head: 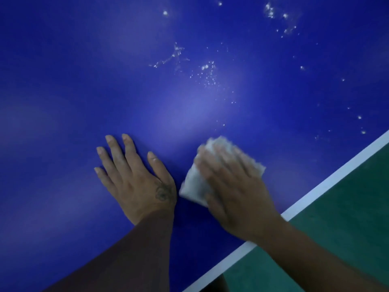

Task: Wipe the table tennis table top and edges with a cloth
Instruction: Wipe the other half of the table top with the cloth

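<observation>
The blue table tennis table top [105, 70] fills most of the view. A white line [328, 183] runs along its edge diagonally at the lower right. My left hand [134, 178] lies flat on the top, fingers spread, holding nothing. Just to its right, my right hand [233, 186] presses a folded white cloth [194, 186] flat on the blue surface; hand and cloth are blurred. White droplets and specks [207, 73] dot the top beyond the cloth, toward the upper right.
Green floor [347, 228] lies beyond the table's white-lined edge at the lower right. A dark shape [212, 285] shows below that edge at the bottom.
</observation>
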The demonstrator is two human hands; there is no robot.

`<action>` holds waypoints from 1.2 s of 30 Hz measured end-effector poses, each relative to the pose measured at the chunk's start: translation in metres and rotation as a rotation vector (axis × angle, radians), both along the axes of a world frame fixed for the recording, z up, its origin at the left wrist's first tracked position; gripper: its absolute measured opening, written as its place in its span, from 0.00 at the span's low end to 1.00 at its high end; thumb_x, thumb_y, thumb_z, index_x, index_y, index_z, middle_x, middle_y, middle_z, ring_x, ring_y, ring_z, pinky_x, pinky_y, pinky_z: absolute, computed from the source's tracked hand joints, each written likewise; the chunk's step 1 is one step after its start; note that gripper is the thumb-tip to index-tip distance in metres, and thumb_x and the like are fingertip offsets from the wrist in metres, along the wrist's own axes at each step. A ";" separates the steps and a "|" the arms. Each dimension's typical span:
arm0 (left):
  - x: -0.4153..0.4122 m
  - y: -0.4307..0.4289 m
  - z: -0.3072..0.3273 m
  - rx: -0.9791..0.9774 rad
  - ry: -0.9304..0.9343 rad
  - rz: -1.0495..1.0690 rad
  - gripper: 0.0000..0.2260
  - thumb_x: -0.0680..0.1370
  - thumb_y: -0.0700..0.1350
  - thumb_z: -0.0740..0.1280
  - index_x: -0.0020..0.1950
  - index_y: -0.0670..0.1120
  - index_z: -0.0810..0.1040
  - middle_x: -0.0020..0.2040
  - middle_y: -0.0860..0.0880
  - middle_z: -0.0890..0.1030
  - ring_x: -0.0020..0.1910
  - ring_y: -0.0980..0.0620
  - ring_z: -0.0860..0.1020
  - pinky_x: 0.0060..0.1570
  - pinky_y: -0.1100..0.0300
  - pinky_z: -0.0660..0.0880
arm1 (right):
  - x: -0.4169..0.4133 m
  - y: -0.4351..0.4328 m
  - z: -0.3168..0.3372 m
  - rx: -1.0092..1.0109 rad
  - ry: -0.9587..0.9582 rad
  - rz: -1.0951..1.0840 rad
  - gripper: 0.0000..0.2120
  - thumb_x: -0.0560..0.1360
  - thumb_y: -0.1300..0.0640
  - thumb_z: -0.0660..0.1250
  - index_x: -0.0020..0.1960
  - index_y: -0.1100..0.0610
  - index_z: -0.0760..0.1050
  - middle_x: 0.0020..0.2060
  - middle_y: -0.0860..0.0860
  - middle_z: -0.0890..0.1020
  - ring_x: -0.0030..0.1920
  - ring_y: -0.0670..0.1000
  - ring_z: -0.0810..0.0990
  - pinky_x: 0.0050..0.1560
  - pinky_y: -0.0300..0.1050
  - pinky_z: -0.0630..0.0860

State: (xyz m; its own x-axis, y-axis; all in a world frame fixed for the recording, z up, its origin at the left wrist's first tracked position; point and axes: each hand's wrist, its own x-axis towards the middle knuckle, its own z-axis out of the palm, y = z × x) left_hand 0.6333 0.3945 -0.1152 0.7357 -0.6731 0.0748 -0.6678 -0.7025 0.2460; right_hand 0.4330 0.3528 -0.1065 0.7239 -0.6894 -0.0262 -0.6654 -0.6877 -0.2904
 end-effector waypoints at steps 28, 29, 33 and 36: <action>-0.001 -0.003 0.004 -0.021 0.031 0.024 0.25 0.88 0.51 0.57 0.85 0.45 0.66 0.88 0.46 0.59 0.88 0.43 0.54 0.86 0.40 0.48 | 0.033 -0.090 0.004 -0.047 0.067 -0.161 0.32 0.84 0.49 0.55 0.87 0.56 0.57 0.87 0.53 0.58 0.87 0.60 0.54 0.85 0.63 0.53; -0.001 -0.003 0.004 -0.020 0.033 0.022 0.25 0.88 0.51 0.56 0.86 0.45 0.65 0.88 0.46 0.59 0.88 0.43 0.53 0.86 0.41 0.48 | 0.031 -0.108 0.004 -0.054 0.071 -0.249 0.32 0.85 0.48 0.54 0.87 0.56 0.56 0.87 0.53 0.57 0.87 0.59 0.53 0.86 0.63 0.51; -0.001 -0.002 0.005 -0.005 0.039 0.019 0.25 0.89 0.50 0.55 0.86 0.45 0.64 0.88 0.46 0.57 0.88 0.43 0.52 0.86 0.40 0.47 | 0.001 -0.101 0.004 -0.083 0.064 -0.388 0.29 0.89 0.47 0.52 0.88 0.54 0.55 0.87 0.55 0.55 0.87 0.59 0.52 0.85 0.64 0.51; -0.002 -0.003 0.005 -0.005 0.026 0.023 0.25 0.89 0.50 0.55 0.86 0.45 0.64 0.88 0.45 0.58 0.88 0.42 0.52 0.86 0.40 0.48 | -0.028 -0.043 0.004 -0.075 0.079 -0.333 0.26 0.89 0.48 0.53 0.86 0.50 0.60 0.87 0.57 0.55 0.87 0.64 0.51 0.83 0.69 0.54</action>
State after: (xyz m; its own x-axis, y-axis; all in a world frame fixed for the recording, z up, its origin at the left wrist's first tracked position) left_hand 0.6309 0.3911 -0.1105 0.7528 -0.6557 0.0587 -0.6447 -0.7162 0.2672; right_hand 0.4048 0.3096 -0.1023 0.4569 -0.8894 -0.0137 -0.8751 -0.4467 -0.1862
